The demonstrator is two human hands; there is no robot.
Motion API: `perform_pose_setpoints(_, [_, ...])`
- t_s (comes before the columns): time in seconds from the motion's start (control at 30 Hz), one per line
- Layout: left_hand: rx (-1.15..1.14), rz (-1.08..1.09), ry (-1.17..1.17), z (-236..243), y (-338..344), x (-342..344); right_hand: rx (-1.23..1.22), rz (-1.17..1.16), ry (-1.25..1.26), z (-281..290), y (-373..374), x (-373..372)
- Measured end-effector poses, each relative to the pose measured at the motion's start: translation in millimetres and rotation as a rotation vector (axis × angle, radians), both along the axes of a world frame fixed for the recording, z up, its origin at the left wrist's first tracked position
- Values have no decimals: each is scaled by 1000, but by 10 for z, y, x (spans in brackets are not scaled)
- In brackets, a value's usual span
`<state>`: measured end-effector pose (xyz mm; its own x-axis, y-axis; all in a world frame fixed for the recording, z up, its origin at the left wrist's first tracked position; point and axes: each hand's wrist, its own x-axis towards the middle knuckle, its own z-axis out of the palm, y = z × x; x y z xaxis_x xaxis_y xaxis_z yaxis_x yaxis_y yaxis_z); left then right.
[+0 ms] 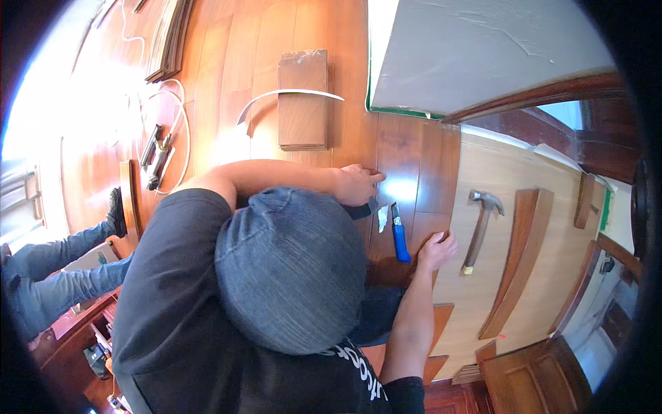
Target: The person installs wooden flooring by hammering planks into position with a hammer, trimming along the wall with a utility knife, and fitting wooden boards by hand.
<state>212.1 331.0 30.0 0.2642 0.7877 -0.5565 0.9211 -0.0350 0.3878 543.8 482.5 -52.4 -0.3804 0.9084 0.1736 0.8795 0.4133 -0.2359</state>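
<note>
Seeing the bare right hand (438, 250) of a blue-capped co-worker (293, 269) beside a blue-handled utility knife (399, 238), centre-right; having own hands unseen, state untellable.

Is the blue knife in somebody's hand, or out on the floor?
Out on the floor. The blue knife lies flat on the shiny brown floorboards, and no hand is wrapped around it.

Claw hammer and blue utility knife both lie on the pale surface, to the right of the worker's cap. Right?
Not quite: the blue utility knife lies on the glossy brown planks, not the pale surface, as the head view shows. The claw hammer does lie on the pale surface, and both are to the right of the cap.
</note>
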Motion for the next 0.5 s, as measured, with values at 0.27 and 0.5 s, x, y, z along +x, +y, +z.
perform_pose_setpoints(0.27, [221, 78, -113, -215, -552, -257, -92, -263, -53, -15, 159, -233])
perform_pose_setpoints(0.5, [204, 356, -189, -446, -953, -448, -265, -537, -26, 179, 106, -683])
